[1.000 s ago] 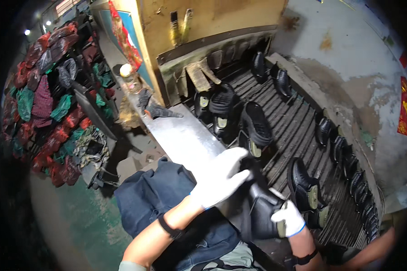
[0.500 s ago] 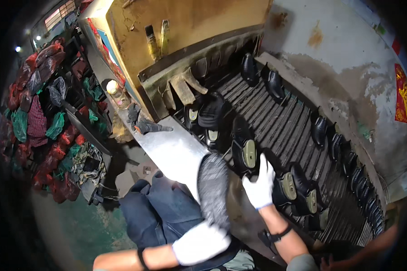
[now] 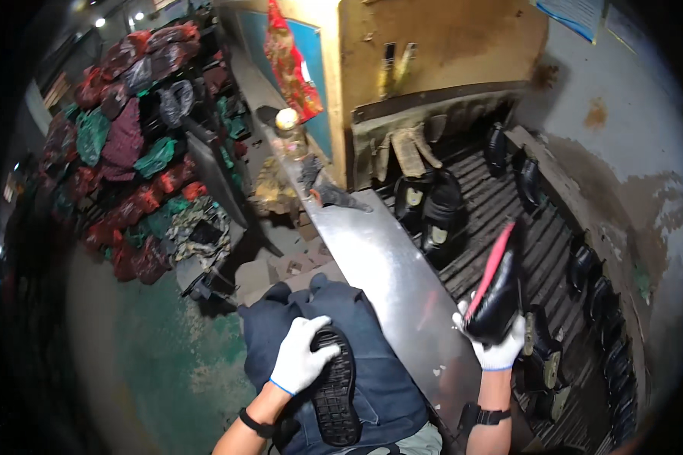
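Left hand (image 3: 300, 356), in a white glove with a blue cuff, closed over the toe end of a black shoe sole (image 3: 334, 390), tread side up. Sole lying lengthwise on the lap, on dark blue trousers (image 3: 372, 341), heel end pointing toward the lower edge. Black band on the left wrist.

Right hand (image 3: 497, 345), gloved the same way, gripping a black shoe (image 3: 497, 292) from below, raised over the ribbed black conveyor (image 3: 501, 220). Shoe tilted up, its pink-red lining (image 3: 489, 269) showing along the upper edge. Dark watch (image 3: 482, 415) on the right wrist.

Between the two hands, a long shiny metal surface (image 3: 379, 265), running away from the body toward a yellow machine housing (image 3: 425, 53). Small white flecks on the near part of that surface.

On the conveyor, more black shoes: a pair (image 3: 429, 205) close to the machine opening, several singles along the far right rail (image 3: 592, 265), others just below the right hand (image 3: 542, 364). Beige flaps (image 3: 410, 148) hanging at the machine's mouth.

At the far end of the metal surface, a bottle with a yellow cap (image 3: 287, 125) and a crumpled dark glove (image 3: 334, 193). Above them, a red patterned cloth (image 3: 292, 68) hanging against a blue panel.

To the left, across a green floor (image 3: 167, 364), racks stacked with bundles in red, green and dark bags (image 3: 129, 152).
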A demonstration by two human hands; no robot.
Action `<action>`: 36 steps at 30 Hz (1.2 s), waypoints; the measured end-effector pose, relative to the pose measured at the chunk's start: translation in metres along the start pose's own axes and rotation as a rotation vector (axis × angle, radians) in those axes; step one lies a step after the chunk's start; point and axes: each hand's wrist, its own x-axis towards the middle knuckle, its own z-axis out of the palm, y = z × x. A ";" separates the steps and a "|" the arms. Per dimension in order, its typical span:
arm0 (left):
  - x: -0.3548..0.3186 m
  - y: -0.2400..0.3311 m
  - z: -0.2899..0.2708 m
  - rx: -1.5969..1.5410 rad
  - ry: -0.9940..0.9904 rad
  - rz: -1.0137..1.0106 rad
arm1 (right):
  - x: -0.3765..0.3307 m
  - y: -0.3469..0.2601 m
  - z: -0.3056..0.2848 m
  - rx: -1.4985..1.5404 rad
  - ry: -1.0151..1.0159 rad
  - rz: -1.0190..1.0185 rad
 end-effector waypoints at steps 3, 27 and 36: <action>-0.001 -0.015 -0.021 -0.941 -0.239 -0.324 | -0.018 0.034 0.024 -0.095 -0.183 0.061; -0.013 0.000 -0.087 -1.124 -0.185 0.229 | -0.126 0.138 0.129 -1.390 -0.507 0.101; -0.014 0.006 -0.097 -1.087 -0.274 0.228 | -0.128 0.152 0.126 -1.505 -0.574 0.075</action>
